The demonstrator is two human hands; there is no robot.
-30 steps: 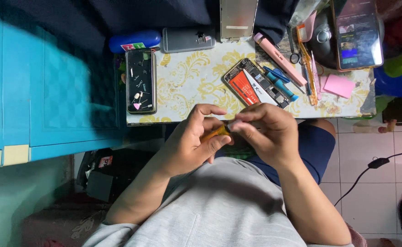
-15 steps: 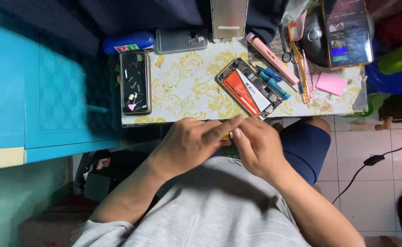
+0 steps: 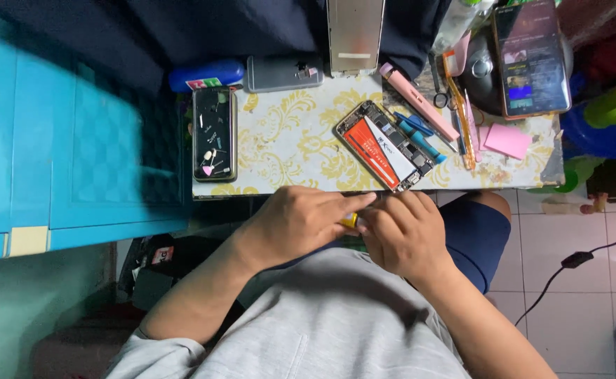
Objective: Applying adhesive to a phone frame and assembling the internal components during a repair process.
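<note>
A small yellow thing (image 3: 350,221) is sitting between the two hands, just under the edge of the table (image 3: 294,147). The left hand (image 3: 301,223) and the right hand (image 3: 403,235) are both pinching it, fingers curled tight and touching. Most of it is hiding. The open phone (image 3: 385,145) is lying on the table just above them. Since a moment ago, the hands are sitting closer to the table edge.
</note>
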